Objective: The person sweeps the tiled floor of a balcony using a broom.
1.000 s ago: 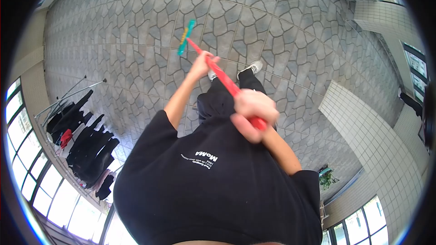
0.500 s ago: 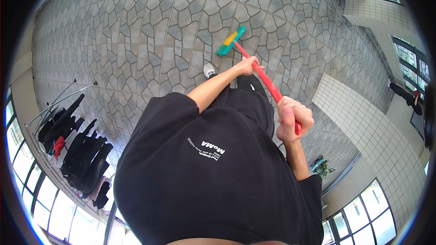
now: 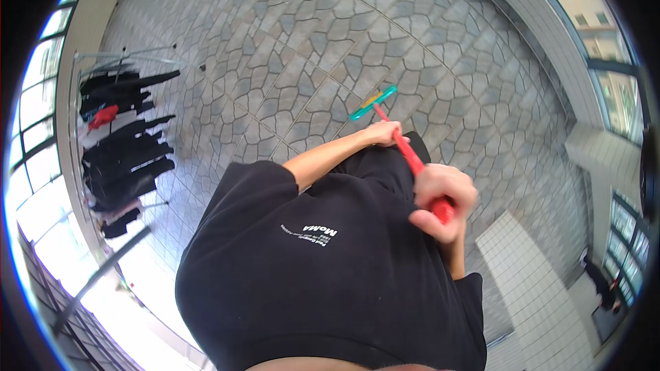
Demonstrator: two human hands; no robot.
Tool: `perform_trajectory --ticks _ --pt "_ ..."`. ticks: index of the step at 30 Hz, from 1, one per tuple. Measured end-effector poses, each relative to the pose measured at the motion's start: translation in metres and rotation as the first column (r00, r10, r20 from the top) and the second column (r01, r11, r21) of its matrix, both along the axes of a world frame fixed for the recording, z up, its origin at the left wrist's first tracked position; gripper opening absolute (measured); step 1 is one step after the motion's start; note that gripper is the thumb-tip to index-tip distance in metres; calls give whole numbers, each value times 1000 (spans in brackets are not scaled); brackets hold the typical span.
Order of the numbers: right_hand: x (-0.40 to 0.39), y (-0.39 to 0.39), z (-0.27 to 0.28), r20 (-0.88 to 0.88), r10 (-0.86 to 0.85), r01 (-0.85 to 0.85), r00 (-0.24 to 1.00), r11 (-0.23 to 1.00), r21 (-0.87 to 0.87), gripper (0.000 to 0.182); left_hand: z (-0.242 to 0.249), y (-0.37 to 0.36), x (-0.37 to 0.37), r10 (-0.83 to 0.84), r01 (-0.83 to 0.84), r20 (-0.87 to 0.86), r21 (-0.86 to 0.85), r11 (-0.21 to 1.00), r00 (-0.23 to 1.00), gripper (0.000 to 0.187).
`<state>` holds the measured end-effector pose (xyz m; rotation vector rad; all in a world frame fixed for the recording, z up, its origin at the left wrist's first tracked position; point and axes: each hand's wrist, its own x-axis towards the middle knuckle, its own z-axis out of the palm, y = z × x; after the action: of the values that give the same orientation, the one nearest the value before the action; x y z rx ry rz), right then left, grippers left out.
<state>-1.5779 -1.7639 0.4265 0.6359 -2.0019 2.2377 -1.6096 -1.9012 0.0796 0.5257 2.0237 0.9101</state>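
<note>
A broom with a red handle (image 3: 410, 156) slants down in front of my body. Its teal head (image 3: 363, 110), with a yellow patch of bristles, is at the stone-patterned floor. My left hand (image 3: 383, 133) is closed round the lower part of the handle, a short way above the head. Higher up, my right hand (image 3: 447, 196) wraps the top end of the handle, its thumb beside the red tip. The right hand is slightly blurred and close to the camera.
Dark clothes (image 3: 127, 165) hang on a metal drying rack (image 3: 148, 60) at the left, by large windows (image 3: 38, 96). A low tiled wall (image 3: 529, 278) runs at the lower right. Another person (image 3: 601, 285) is at the far right.
My view has turned, so the rack and wall sit differently. The broom head has come nearer my body, and my right hand appears larger, closer to the camera. Both hands keep their hold.
</note>
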Motion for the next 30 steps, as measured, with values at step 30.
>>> perform_trajectory --ticks 30 --pt "-507 -291 -263 153 225 -222 962 974 -32 23 4 -310 70 926 -810 156 -547 -210 -345 37"
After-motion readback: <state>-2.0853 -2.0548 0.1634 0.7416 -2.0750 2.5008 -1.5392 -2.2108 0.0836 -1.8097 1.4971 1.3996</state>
